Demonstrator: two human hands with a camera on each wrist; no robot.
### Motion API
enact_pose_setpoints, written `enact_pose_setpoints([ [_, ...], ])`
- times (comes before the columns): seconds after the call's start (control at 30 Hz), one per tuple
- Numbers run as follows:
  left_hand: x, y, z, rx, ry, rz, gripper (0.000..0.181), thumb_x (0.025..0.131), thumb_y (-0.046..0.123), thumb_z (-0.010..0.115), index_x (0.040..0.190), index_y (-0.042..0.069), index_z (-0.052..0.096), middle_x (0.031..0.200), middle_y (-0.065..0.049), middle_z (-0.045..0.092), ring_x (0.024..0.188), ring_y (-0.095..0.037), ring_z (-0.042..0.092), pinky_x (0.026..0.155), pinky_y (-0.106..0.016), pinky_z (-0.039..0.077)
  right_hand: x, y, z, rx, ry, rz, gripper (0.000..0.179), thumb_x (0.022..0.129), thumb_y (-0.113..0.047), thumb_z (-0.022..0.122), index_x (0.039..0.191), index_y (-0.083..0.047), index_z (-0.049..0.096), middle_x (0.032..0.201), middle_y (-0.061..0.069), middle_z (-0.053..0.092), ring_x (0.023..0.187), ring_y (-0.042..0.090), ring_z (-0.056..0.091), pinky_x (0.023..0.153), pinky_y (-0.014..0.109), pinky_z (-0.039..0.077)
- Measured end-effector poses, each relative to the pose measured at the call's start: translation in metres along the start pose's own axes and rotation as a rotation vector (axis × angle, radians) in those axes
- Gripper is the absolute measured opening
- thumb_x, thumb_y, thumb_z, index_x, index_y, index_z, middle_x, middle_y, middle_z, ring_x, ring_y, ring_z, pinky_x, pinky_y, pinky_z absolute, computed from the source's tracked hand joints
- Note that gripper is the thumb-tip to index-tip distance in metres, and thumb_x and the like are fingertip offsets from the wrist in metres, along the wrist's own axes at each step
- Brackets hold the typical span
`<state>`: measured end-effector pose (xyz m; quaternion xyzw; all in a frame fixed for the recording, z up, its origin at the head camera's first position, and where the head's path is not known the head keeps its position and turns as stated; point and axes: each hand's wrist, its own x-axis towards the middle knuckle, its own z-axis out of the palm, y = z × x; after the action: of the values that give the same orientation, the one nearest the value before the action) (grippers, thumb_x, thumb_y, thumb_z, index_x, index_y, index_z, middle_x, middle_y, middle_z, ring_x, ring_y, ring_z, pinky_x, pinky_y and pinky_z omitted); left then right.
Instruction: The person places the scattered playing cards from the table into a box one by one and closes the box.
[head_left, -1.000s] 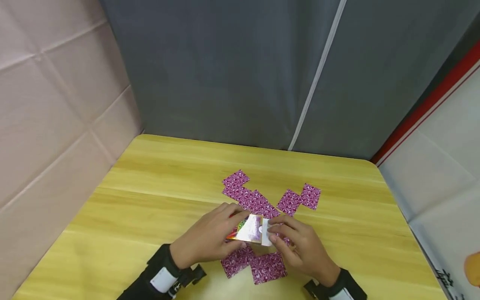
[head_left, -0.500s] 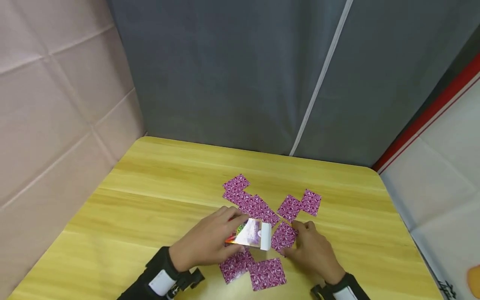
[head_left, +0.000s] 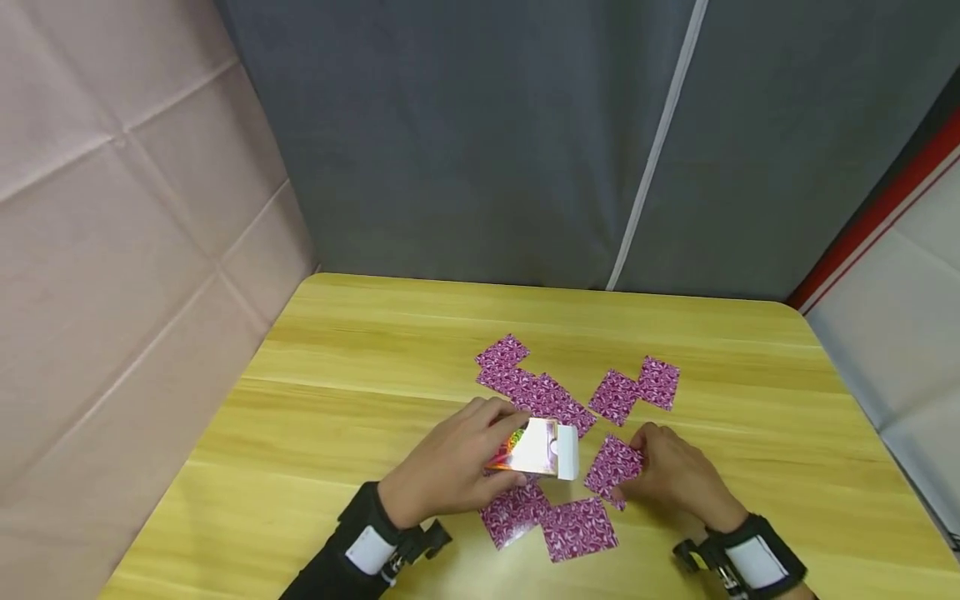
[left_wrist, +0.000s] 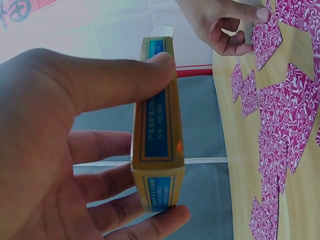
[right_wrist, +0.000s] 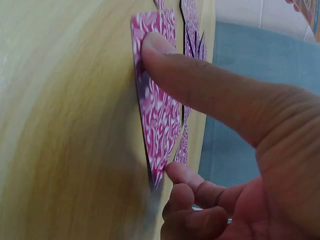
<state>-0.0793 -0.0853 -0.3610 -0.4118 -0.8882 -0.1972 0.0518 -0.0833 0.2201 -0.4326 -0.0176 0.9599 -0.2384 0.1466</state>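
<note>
My left hand (head_left: 457,458) grips a small card box (left_wrist: 159,120) between thumb and fingers, above the table. Its printed side is gold and blue in the left wrist view. At the right end of the box a white flap (head_left: 567,452) stands open. My right hand (head_left: 678,475) holds a pink-and-white patterned card (head_left: 611,465) by its right side. In the right wrist view the thumb lies on the patterned face of that card (right_wrist: 159,100), with a fingertip at its lower edge. Behind and in front of the box lie several more cards (head_left: 577,529) of the same pattern.
The cards lie face down on a yellow wooden table (head_left: 360,333), several overlapping (head_left: 536,392) beyond the left hand and two (head_left: 615,396) at the back right. A grey curtain (head_left: 465,150) hangs behind the table, and pale walls (head_left: 135,333) flank it.
My right hand has left the white flap of the box, moved right and taken hold of a card. The left hand keeps the box. The head view has shifted slightly.
</note>
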Motion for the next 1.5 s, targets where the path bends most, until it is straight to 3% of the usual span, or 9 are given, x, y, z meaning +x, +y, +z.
enact_pose_setpoints([
  [0.3, 0.001, 0.0, -0.001, 0.004, 0.005, 0.004, 0.065, 0.079, 0.044, 0.063, 0.13, 0.009, 0.046, 0.118, 0.0, 0.047, 0.102, -0.009, 0.044, 0.087, -0.023, 0.042, -0.001, 0.004, -0.002, 0.035, 0.049, -0.058, 0.05, 0.057, -0.031, 0.083, 0.089, -0.009, 0.051, 0.074, 0.001, 0.048, 0.064, 0.016, 0.043, 0.052, 0.028, 0.036],
  [0.5, 0.0, 0.0, -0.001, 0.004, -0.001, -0.001, 0.065, 0.08, 0.044, 0.063, 0.132, 0.009, 0.045, 0.119, 0.0, 0.047, 0.102, -0.009, 0.044, 0.086, -0.023, 0.042, -0.004, 0.001, -0.008, 0.065, 0.063, -0.094, 0.036, 0.069, -0.02, 0.076, 0.096, -0.009, 0.054, 0.073, 0.0, 0.053, 0.063, 0.013, 0.047, 0.053, 0.027, 0.038],
  [0.6, 0.001, 0.0, -0.002, -0.001, -0.001, -0.009, 0.065, 0.08, 0.043, 0.063, 0.131, 0.008, 0.045, 0.119, 0.0, 0.047, 0.101, -0.009, 0.044, 0.086, -0.023, 0.042, -0.009, 0.001, -0.017, 0.07, 0.115, -0.155, 0.035, 0.076, -0.017, 0.071, 0.107, -0.007, 0.058, 0.074, -0.002, 0.055, 0.063, 0.011, 0.049, 0.052, 0.025, 0.041],
  [0.7, 0.001, 0.0, -0.002, 0.002, -0.005, -0.019, 0.066, 0.079, 0.043, 0.064, 0.132, 0.008, 0.045, 0.119, 0.001, 0.047, 0.101, -0.009, 0.044, 0.085, -0.023, 0.043, -0.016, -0.002, -0.027, 0.112, 0.215, -0.214, 0.022, 0.083, -0.019, 0.065, 0.101, -0.009, 0.062, 0.069, -0.002, 0.055, 0.056, 0.011, 0.048, 0.046, 0.024, 0.04],
  [0.83, 0.002, 0.001, -0.001, 0.016, -0.01, -0.029, 0.067, 0.078, 0.043, 0.065, 0.132, 0.008, 0.045, 0.12, 0.0, 0.047, 0.102, -0.01, 0.044, 0.086, -0.024, 0.043, -0.03, -0.014, -0.038, 0.417, 0.293, -0.243, 0.016, 0.089, -0.025, 0.056, 0.091, -0.009, 0.058, 0.071, 0.004, 0.063, 0.057, 0.016, 0.058, 0.049, 0.028, 0.049],
  [0.93, 0.003, 0.001, -0.001, 0.015, -0.006, -0.036, 0.067, 0.078, 0.043, 0.066, 0.132, 0.009, 0.045, 0.119, 0.0, 0.047, 0.102, -0.009, 0.044, 0.085, -0.023, 0.043, -0.039, -0.027, -0.041, 0.712, 0.273, -0.285, 0.021, 0.092, -0.023, 0.051, 0.099, -0.003, 0.055, 0.083, 0.013, 0.067, 0.068, 0.023, 0.064, 0.056, 0.035, 0.052],
  [1.0, 0.004, 0.002, -0.001, 0.007, 0.0, -0.038, 0.068, 0.078, 0.043, 0.066, 0.132, 0.008, 0.045, 0.118, 0.001, 0.047, 0.102, -0.009, 0.044, 0.083, -0.022, 0.043, -0.043, -0.035, -0.04, 0.811, 0.252, -0.33, 0.021, 0.094, -0.019, 0.047, 0.1, 0.001, 0.054, 0.084, 0.016, 0.066, 0.071, 0.026, 0.064, 0.055, 0.036, 0.052],
  [1.23, 0.004, 0.002, -0.001, 0.008, 0.011, -0.062, 0.07, 0.079, 0.05, 0.061, 0.133, 0.009, 0.044, 0.117, 0.002, 0.047, 0.095, -0.007, 0.043, 0.07, -0.018, 0.043, -0.047, -0.052, -0.019, 0.78, 0.259, -0.345, 0.022, 0.095, -0.018, 0.046, 0.085, -0.003, 0.06, 0.07, 0.009, 0.065, 0.055, 0.021, 0.057, 0.043, 0.031, 0.045],
  [1.5, 0.004, 0.001, 0.0, 0.017, 0.014, -0.079, 0.072, 0.079, 0.056, 0.057, 0.133, 0.011, 0.044, 0.113, 0.003, 0.046, 0.084, -0.005, 0.038, 0.059, -0.014, 0.036, -0.046, -0.051, -0.003, 0.782, 0.203, -0.386, 0.021, 0.094, -0.014, 0.046, 0.084, -0.002, 0.06, 0.069, 0.008, 0.065, 0.052, 0.017, 0.055, 0.04, 0.029, 0.043],
])
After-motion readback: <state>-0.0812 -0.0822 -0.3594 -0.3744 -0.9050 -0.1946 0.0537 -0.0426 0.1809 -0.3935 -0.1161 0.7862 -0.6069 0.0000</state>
